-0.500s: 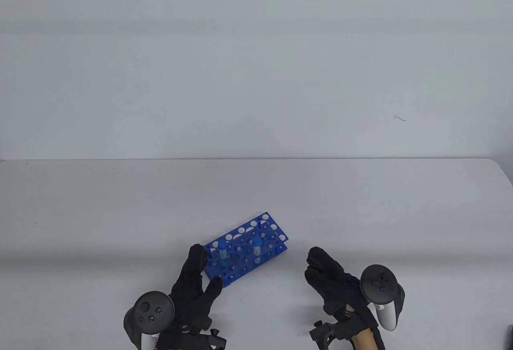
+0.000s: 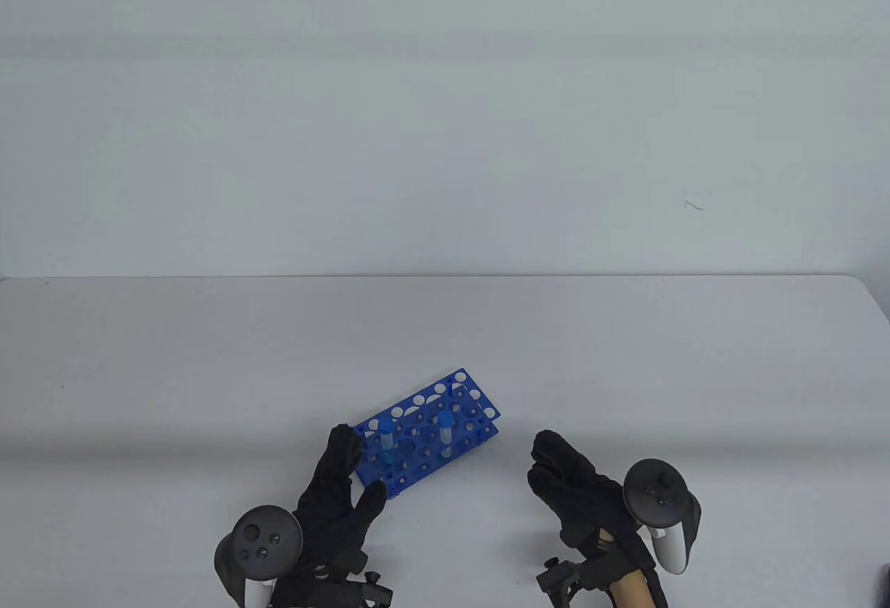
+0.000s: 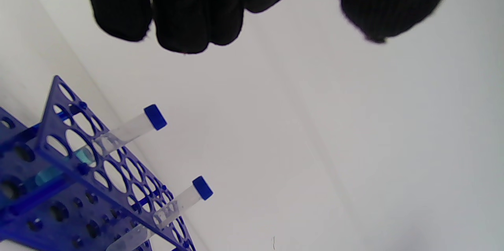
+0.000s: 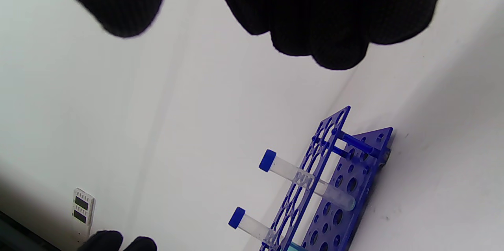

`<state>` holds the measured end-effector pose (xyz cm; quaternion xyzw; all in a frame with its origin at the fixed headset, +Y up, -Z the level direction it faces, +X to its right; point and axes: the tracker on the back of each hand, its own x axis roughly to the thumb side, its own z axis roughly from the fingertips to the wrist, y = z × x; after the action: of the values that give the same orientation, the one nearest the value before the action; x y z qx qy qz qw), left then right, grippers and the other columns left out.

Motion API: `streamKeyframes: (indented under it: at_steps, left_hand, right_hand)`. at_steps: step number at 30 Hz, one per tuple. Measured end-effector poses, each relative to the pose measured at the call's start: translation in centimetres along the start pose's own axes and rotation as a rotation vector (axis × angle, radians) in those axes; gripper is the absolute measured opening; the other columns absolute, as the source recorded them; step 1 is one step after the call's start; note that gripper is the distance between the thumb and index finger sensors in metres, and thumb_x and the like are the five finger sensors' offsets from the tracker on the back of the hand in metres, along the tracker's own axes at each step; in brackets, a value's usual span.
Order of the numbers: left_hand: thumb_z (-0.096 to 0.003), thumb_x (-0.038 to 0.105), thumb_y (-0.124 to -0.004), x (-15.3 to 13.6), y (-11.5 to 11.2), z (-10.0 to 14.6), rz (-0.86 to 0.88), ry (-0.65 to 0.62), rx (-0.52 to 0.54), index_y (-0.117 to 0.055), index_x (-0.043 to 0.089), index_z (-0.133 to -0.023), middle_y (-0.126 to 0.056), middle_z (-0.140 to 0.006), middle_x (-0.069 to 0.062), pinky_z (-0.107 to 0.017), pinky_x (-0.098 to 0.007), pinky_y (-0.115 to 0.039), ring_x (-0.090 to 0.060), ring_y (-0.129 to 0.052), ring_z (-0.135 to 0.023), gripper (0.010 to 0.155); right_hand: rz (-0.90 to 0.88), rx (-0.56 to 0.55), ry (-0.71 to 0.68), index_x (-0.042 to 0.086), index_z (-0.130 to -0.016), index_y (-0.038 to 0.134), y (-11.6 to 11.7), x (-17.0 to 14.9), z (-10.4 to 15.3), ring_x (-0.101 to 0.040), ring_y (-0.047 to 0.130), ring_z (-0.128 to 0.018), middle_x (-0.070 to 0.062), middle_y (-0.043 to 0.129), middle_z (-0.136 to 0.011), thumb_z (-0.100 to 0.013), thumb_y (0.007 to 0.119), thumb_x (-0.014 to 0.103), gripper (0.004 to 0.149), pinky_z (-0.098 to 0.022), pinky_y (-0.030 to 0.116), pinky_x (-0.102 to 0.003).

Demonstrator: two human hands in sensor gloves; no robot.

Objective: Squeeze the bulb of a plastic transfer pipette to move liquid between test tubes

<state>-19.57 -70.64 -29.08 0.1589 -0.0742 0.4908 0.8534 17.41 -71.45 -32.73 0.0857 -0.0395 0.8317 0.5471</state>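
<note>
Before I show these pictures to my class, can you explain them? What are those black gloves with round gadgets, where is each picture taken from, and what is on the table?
The gloves are a person's hands in sensor gloves; the round gadgets are trackers strapped to the backs. One camera looks down at the white table; the other two sit on the wrists, so gloved fingers hang in from the top. On the table stands a blue test tube rack holding two capped tubes; one shows blue liquid. The left hand lies by the rack's near end, the right hand apart from it. Neither holds anything. No pipette is visible.
</note>
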Motion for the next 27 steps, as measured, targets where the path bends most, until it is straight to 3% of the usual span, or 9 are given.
streamKeyframes:
  at_steps: [12, 21, 24, 27]
  left_hand:
    - [-0.0436, 0.066, -0.065, 0.0, 0.0, 0.0, -0.04, -0.011, -0.01, -0.035, 0.025, -0.115, -0.054, -0.122, -0.01, -0.077, -0.054, -0.064, -0.033, -0.066, -0.107, 0.088]
    - [-0.0412, 0.071, -0.069, 0.2, 0.0, -0.1, -0.235, -0.039, -0.033, -0.038, 0.026, -0.116, -0.052, -0.123, -0.008, -0.081, -0.056, -0.058, -0.032, -0.062, -0.11, 0.092]
    - [-0.0407, 0.071, -0.071, 0.0, -0.2, -0.4, -0.298, -0.028, -0.073, -0.033, 0.026, -0.117, -0.043, -0.126, -0.009, -0.084, -0.06, -0.049, -0.033, -0.053, -0.114, 0.096]
    - [-0.0407, 0.071, -0.075, -0.6, -0.5, -1.2, -0.411, 0.015, -0.166, -0.023, 0.023, -0.119, -0.026, -0.13, -0.015, -0.081, -0.074, -0.036, -0.04, -0.034, -0.119, 0.106]
  right_hand:
    - [-0.005, 0.01, -0.001, 0.006, -0.1, 0.064, 0.1, 0.0, -0.1, -0.045, 0.081, -0.084, -0.023, 0.075, -0.1, -0.04, 0.077, 0.05, 0.075, -0.058, 0.071, -0.058]
    - [-0.013, 0.017, -0.001, 0.006, -0.1, 0.064, 0.0, 0.0, -0.1, -0.045, 0.081, -0.084, -0.023, 0.075, -0.1, -0.04, 0.078, 0.05, 0.075, -0.058, 0.071, -0.058]
    - [-0.025, 0.015, 0.001, 0.006, -0.1, 0.063, 0.0, 0.0, -0.1, -0.045, 0.081, -0.085, -0.023, 0.075, -0.1, -0.04, 0.078, 0.05, 0.075, -0.059, 0.071, -0.058]
    - [-0.036, 0.016, 0.001, 0.007, -0.1, 0.063, -0.1, 0.0, -0.1, -0.045, 0.081, -0.085, -0.022, 0.074, -0.101, -0.04, 0.077, 0.05, 0.075, -0.059, 0.07, -0.058]
